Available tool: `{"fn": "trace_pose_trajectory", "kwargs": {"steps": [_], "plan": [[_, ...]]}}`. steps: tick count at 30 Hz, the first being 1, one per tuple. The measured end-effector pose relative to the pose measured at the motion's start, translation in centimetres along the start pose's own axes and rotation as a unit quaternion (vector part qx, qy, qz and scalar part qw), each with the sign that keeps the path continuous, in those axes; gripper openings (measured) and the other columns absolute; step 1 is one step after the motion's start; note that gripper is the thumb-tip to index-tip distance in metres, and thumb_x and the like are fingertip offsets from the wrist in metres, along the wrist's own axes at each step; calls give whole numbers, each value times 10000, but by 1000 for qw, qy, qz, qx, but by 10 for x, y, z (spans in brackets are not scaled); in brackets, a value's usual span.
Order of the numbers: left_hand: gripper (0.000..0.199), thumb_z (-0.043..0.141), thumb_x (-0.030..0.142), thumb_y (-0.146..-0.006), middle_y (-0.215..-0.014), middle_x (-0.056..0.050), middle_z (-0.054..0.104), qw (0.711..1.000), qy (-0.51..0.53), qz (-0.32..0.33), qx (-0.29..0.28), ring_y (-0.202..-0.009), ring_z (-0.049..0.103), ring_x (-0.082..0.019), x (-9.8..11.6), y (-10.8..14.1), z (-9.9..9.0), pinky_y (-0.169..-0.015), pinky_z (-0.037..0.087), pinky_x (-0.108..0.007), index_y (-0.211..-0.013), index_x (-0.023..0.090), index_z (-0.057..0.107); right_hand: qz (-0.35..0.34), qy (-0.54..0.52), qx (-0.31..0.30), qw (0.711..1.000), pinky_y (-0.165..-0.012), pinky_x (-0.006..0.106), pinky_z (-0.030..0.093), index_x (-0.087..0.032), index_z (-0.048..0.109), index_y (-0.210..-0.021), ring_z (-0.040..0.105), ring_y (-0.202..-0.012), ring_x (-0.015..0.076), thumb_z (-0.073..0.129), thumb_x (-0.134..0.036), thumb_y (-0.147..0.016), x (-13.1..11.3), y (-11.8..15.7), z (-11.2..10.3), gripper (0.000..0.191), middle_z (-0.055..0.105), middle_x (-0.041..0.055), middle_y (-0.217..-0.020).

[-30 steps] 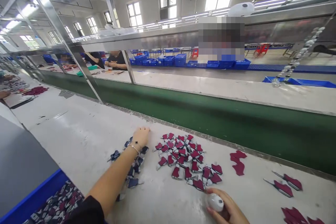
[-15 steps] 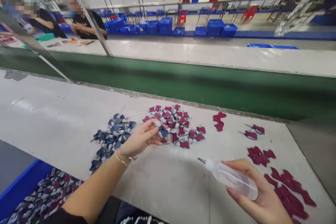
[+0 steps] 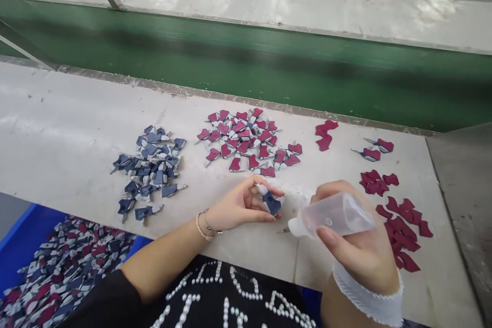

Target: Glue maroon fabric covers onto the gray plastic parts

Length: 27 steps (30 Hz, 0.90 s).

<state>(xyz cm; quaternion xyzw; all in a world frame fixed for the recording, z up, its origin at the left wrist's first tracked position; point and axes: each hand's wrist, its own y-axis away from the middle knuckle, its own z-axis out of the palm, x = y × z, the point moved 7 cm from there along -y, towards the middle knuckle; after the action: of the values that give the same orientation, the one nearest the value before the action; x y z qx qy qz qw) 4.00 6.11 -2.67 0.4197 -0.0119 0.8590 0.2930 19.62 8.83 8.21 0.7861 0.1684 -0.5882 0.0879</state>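
Observation:
Between the thumb and fingers of my left hand (image 3: 246, 205) is a small blue-and-grey plastic part (image 3: 271, 201). My right hand (image 3: 355, 238) is wrapped round a clear squeeze bottle (image 3: 334, 213), tipped so that its thin metal nozzle (image 3: 283, 230) points left, just below and apart from the part. A pile of similar blue-grey parts (image 3: 154, 164) lies left of my left hand. Beyond it spreads a group of parts with maroon faces (image 3: 246, 136). Loose maroon flat pieces (image 3: 403, 228) lie to the right, beside my right hand.
A blue bin (image 3: 19, 230) full of mixed parts stands at the lower left. Two maroon-faced parts (image 3: 372, 155) and a few maroon pieces (image 3: 326, 133) lie toward the back right. A green panel (image 3: 230, 66) runs behind the table, and a metal wall (image 3: 465, 179) closes the right side.
My view has tilted down. My left hand has moved right with the part, away from the maroon-faced group. The bottle in my right hand is now closer to the part, its nozzle angled down.

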Motion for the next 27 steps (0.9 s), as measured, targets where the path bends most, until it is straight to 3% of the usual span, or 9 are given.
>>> {"fn": "trace_pose_trajectory", "kwargs": {"steps": [4, 10, 15, 20, 27], "plan": [[453, 815, 99, -769, -1343, -111, 633, 1000, -18, 10, -12, -959, 745, -144, 2, 1, 1, -866, 605, -296, -1088, 205, 513, 0, -53, -58, 997, -566, 324, 558, -292, 670, -1086, 692, -726, 220, 640, -601, -905, 9, -11, 4, 359, 734, 48, -918], [473, 814, 108, -775, -1338, -127, 637, 998, -48, 35, -6, -952, 737, -152, 5, 0, -4, -824, 597, -290, -1125, 209, 512, -5, -173, -41, 984, -571, 308, 582, -333, 654, -997, 695, -690, 196, 859, -375, -770, 34, -13, 13, 308, 713, -5, -811], [443, 799, 123, -801, -1340, -110, 639, 997, -56, 45, -3, -913, 724, -126, 5, -1, -5, -804, 588, -265, -1127, 223, 516, 8, -179, -46, 983, -578, 328, 601, -298, 634, -952, 741, -741, 233, 836, -374, -803, 34, -14, 26, 262, 710, -2, -780], [443, 798, 122, -803, -1334, -114, 644, 996, -68, 56, 20, -995, 730, -159, 6, -2, -11, -888, 582, -299, -1134, 218, 518, -5, -177, -28, 984, -509, 296, 555, -321, 659, -1064, 672, -634, 178, 786, -468, -830, 49, -15, 21, 304, 680, -5, -829], [451, 799, 117, -798, -1272, -72, 653, 996, -59, 61, 32, -993, 723, -149, 5, -5, -16, -884, 574, -289, -1133, 232, 519, -16, -96, 24, 995, -651, 317, 608, -281, 673, -1109, 721, -793, 206, 797, -363, -834, 50, -14, 23, 312, 721, 21, -943]]}}
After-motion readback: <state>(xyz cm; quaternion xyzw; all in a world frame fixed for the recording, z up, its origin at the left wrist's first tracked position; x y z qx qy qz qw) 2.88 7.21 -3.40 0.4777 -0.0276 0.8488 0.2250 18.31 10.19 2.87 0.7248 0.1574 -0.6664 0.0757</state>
